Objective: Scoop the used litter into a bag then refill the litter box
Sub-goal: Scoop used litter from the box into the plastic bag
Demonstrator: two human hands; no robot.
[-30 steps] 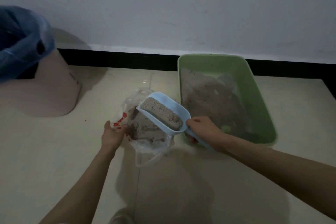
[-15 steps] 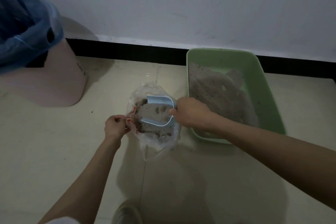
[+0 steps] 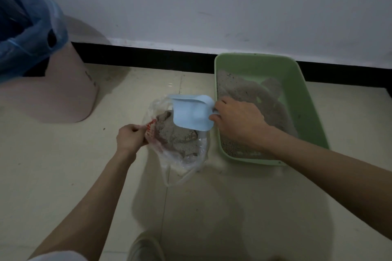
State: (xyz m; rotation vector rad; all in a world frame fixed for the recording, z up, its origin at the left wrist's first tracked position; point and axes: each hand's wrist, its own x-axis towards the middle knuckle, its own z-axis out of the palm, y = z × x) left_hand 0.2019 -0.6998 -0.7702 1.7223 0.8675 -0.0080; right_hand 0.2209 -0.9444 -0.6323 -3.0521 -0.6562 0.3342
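At the bottom edge we are seeing a shoe toe (image 3: 146,248) on the pale tiled floor (image 3: 53,176), both forearms reaching out from there. Further out, our left hand (image 3: 129,138) is pinching the near-left rim of the clear plastic bag (image 3: 180,161), fingers curled tight on the red-printed edge, keeping the mouth open. Grey used litter (image 3: 176,135) is sitting heaped inside the bag. Just right of it, our right hand (image 3: 237,121) is gripping the handle of the light blue scoop (image 3: 191,112), fingers wrapped around it; the scoop is hanging turned over above the bag's far side, underside facing us, contents not visible. The hand is overlapping the left wall of the green litter box (image 3: 305,99), which is lying just beside the bag and holding more grey litter, thin toward the far right. Far left, a pink bin (image 3: 63,95) with a blue liner (image 3: 31,34) is standing against the white wall (image 3: 212,6).
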